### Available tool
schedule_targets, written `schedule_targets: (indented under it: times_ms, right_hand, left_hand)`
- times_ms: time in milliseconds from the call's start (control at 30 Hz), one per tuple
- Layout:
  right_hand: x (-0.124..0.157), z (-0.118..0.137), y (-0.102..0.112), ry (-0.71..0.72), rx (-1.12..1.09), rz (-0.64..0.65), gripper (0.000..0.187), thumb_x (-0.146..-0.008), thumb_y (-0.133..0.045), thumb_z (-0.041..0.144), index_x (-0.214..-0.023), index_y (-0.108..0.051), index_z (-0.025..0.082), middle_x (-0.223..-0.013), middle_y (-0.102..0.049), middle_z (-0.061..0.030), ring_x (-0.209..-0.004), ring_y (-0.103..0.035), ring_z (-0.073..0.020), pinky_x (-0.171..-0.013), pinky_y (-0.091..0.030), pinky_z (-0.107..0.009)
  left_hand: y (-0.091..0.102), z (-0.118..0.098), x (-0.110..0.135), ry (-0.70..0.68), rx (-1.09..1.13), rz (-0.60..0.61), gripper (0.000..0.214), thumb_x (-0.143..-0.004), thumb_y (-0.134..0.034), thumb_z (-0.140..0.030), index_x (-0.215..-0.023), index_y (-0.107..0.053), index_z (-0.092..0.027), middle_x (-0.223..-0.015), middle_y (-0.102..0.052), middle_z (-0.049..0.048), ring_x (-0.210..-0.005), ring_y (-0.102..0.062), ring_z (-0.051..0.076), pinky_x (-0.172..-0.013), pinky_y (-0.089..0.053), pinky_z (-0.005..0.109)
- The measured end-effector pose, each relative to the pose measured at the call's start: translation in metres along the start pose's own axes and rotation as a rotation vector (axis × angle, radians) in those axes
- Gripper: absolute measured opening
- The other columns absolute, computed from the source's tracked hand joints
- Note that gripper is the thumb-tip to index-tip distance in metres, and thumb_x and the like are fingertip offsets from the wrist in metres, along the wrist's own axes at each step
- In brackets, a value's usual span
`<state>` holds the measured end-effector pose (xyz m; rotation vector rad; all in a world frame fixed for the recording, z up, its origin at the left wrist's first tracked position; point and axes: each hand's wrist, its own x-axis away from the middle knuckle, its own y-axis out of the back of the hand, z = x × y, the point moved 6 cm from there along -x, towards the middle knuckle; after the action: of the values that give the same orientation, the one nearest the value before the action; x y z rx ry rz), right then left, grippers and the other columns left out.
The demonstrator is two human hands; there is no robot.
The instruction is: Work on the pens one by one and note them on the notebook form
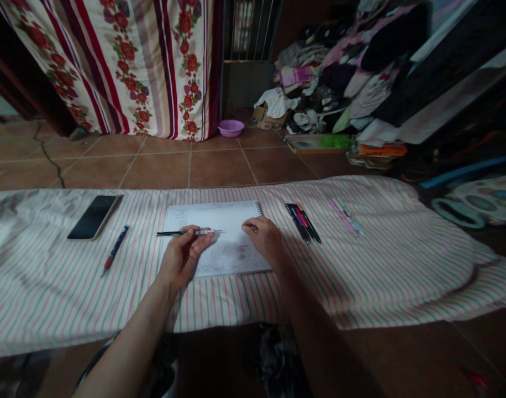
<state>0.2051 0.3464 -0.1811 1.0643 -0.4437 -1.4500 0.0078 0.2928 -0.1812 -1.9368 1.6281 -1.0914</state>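
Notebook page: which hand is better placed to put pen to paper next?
Left, likely. The left hand pinches the black pen just above the notebook; the right hand rests on the page's right side, with no pen seen in it.

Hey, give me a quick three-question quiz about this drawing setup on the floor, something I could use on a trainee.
1. True or false: the left hand holds a pen over the notebook.
2. What lies furthest left on the striped cloth? A) phone B) cup C) scissors
3. Fill in: the right hand rests on the ____.
Key: 1 true; 2 A; 3 notebook.
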Motion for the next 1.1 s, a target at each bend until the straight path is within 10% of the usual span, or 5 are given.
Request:
schedule_targets:
  times_ms: [733, 1100]
  right_hand:
    - [-0.001, 0.0, 0.024, -0.193, -0.298, -0.187, 0.022, -0.079, -0.049, 0.028, -0.086, -0.067, 0.017, -0.086, -0.069, -0.0079, -0.079, -0.063, -0.0188, -0.076, -0.046, -0.029]
    - [0.007, 0.053, -0.01, -0.169, -0.737, 0.214, 0.03, -0.073, -0.06, 0.033, -0.098, -0.062, 0.018, -0.082, -0.067, -0.0039, -0.073, -0.064, -0.0145, -0.061, -0.051, -0.025]
  left_hand:
    - [0.0, 0.004, 0.0, -0.004, 0.0, 0.008, 0.008, -0.076, -0.054, -0.005, -0.071, -0.057, -0.011, -0.07, -0.068, 0.0073, -0.075, -0.069, 0.023, -0.077, -0.056, 0.033]
    - [-0.003, 0.005, 0.002, -0.01, -0.056, 0.008, 0.007, -0.077, -0.054, -0.006, -0.073, -0.058, -0.01, -0.074, -0.07, 0.011, -0.077, -0.069, 0.022, -0.081, -0.053, 0.035]
